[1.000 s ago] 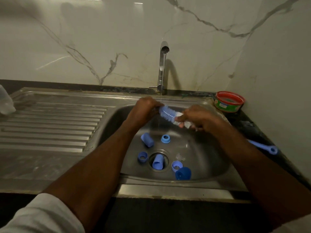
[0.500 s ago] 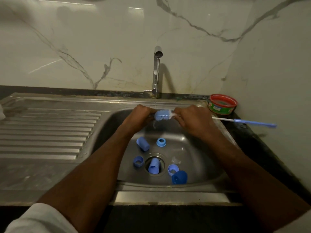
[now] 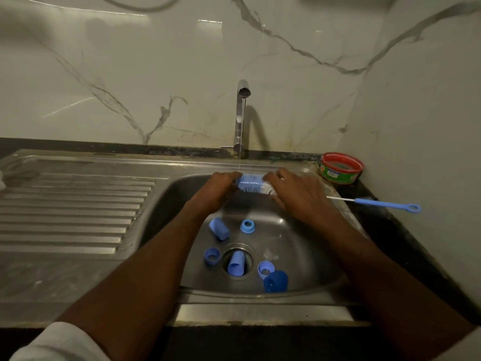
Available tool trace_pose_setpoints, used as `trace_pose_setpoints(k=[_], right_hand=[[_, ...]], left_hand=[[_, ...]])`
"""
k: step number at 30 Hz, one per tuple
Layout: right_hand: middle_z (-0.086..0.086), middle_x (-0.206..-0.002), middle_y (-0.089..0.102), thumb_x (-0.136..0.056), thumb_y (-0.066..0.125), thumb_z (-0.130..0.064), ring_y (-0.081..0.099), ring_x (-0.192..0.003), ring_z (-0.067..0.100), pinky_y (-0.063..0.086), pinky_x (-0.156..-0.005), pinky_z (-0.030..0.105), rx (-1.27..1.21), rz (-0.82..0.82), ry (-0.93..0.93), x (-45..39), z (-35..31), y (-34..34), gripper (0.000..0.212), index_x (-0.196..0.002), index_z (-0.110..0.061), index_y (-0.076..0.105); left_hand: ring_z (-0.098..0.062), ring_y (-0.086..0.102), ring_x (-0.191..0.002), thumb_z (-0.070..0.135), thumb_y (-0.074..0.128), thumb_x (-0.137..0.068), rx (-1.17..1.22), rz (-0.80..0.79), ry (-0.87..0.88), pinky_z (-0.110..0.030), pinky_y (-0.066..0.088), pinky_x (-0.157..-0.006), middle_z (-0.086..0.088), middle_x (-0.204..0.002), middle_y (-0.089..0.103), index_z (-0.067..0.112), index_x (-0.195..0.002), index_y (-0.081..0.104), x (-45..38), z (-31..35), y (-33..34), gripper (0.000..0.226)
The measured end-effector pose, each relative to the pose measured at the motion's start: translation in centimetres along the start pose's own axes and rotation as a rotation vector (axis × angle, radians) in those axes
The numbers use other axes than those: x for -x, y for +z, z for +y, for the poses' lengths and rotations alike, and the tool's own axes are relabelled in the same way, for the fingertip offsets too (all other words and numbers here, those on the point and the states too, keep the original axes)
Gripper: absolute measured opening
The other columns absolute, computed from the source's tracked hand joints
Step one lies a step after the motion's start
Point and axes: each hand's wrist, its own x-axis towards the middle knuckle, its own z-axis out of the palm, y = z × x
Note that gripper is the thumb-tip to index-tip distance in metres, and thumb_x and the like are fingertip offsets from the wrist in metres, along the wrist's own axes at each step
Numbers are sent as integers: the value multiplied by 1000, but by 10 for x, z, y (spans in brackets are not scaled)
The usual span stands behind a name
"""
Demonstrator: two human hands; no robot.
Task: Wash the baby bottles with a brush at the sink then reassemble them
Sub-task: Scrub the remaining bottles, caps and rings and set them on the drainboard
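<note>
My left hand (image 3: 221,190) grips one end of a clear baby bottle (image 3: 265,189) held level under the running tap (image 3: 242,113). The blue bristles of the bottle brush (image 3: 248,183) show inside the bottle. My right hand (image 3: 294,198) grips the brush stem at the bottle's other end, and the blue handle (image 3: 387,204) sticks out to the right over the counter. In the sink basin (image 3: 312,243) lie two light blue caps (image 3: 219,228) (image 3: 236,263), three blue rings (image 3: 247,226) (image 3: 212,256) (image 3: 266,269), a dark blue cap (image 3: 276,281) and a clear teat (image 3: 270,255).
A ribbed steel drainboard (image 3: 73,209) stretches to the left of the basin. A red round tub (image 3: 341,168) sits on the dark counter at the back right, against the marble wall (image 3: 416,126). One light blue cap lies in the drain opening.
Both hands stayed under the tap with the bottle and brush. The brush handle swung up from pointing down-right to nearly level, then dipped slightly.
</note>
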Motion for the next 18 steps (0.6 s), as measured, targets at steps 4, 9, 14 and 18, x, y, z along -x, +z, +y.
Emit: trace_pose_setpoints(k=[4,9,14,18], right_hand=[[0,-101,69,-97,57,-51,66,-88,22,55,-75,43,57,17,129,-3,-10,4,30,-121,-32,56],[-3,-63,63,-104,55,-33,49,-49,8,39,-44,19,-1112,-492,703,-13,-17,-47,24,-99,-11,64],[2,-105,74,-98,56,-52,68,-90,18,53,-79,35,-349,-127,315,-10,-9,-24,42,-125,-20,60],[2,-134,56,-88,63,-61,62,-108,26,50,-83,42,32,-11,-54,-9,-6,-5,67,-144,-33,38]], left_hand=[[-21,67,-109,18,66,-97,5,89,45,-24,44,-93,-11,-118,71,10,-125,65,-3,3,-4,30],[-25,71,-100,15,72,-92,-113,160,94,-27,49,-90,-13,-111,74,9,-119,69,-5,11,-5,27],[-25,67,-109,21,68,-95,-156,51,-37,-37,52,-96,-12,-119,70,12,-125,63,-9,9,2,32],[-26,65,-112,18,65,-97,-124,-27,-81,-41,52,-99,-13,-124,68,10,-128,62,-3,0,1,32]])
